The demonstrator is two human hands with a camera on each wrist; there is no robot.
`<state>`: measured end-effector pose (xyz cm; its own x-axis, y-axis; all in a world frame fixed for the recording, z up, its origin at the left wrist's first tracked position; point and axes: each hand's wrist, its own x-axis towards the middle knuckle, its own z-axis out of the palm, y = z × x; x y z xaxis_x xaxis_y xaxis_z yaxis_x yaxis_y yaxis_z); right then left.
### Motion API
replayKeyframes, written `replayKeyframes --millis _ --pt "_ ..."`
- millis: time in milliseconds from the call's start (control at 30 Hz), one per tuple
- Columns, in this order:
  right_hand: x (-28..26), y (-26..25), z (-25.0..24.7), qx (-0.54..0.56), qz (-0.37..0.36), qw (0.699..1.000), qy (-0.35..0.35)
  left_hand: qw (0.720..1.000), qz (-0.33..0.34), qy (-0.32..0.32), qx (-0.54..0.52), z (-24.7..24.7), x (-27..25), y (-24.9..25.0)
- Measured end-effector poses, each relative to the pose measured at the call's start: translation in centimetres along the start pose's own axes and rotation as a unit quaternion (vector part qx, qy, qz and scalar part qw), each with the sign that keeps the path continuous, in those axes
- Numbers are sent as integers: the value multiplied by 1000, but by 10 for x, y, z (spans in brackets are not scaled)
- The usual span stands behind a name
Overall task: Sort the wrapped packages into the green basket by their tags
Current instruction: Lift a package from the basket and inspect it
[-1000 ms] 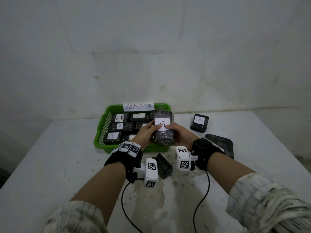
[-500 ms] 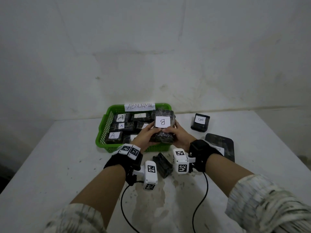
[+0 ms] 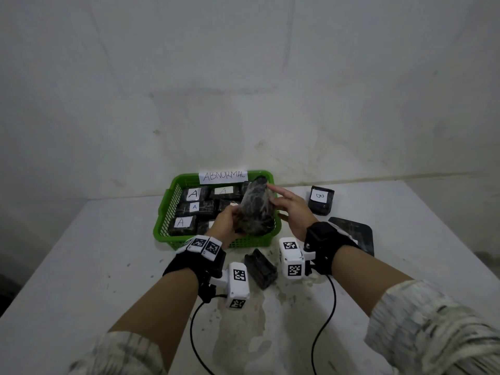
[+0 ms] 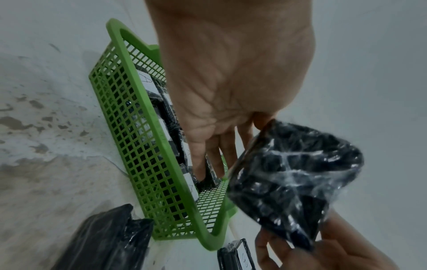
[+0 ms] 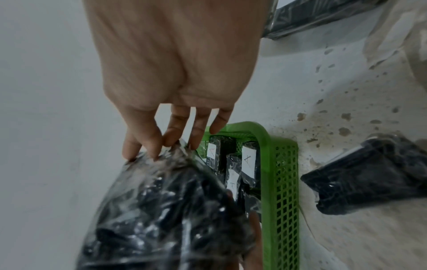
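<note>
left hand (image 3: pixel 226 221): pinches crinkly film-wrapped black package (image 3: pixel 254 209) | right hand (image 3: pixel 290 209): spread, fingertips touching it | above green mesh basket (image 3: pixel 165 212)

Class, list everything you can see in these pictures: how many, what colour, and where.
Basket: one, green, on table by wall.
Sign: one, white, reads ABNORMAL, on basket's far rim.
A packages: at least four, black, in basket.
Held package: one, black, above basket.
B package: one, black, right of basket.
Other packages: two, black, on table nearer.
Table: one, white.
Left hand: grips held package.
Right hand: fingers straight, touching it.
</note>
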<state>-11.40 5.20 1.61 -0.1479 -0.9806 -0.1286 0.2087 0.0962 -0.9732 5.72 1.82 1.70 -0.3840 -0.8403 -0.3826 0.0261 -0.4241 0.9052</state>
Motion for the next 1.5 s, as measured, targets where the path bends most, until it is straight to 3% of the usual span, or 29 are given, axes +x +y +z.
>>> replayKeyframes --millis 133,200,300,433,633,800,1000,1500 --pt "5 2 4 -20 -7 999 39 998 6 -60 14 -1 -1 -2" --pt "6 4 8 -3 9 999 50 997 21 -60 37 1 -2 0" --pt "6 4 13 20 51 998 18 998 31 -25 52 0 3 -1" --pt "6 5 22 50 89 995 -15 998 32 -42 45 -2 4 -3" --pt "3 4 22 4 38 999 27 995 54 -46 70 -1 5 4" --pt "-1 4 22 -11 28 999 15 993 74 0 94 4 8 8" --pt "-2 1 17 -45 11 999 4 993 77 -15 83 9 5 7" --pt "1 16 23 4 18 1000 5 988 108 -3 106 6 6 0"
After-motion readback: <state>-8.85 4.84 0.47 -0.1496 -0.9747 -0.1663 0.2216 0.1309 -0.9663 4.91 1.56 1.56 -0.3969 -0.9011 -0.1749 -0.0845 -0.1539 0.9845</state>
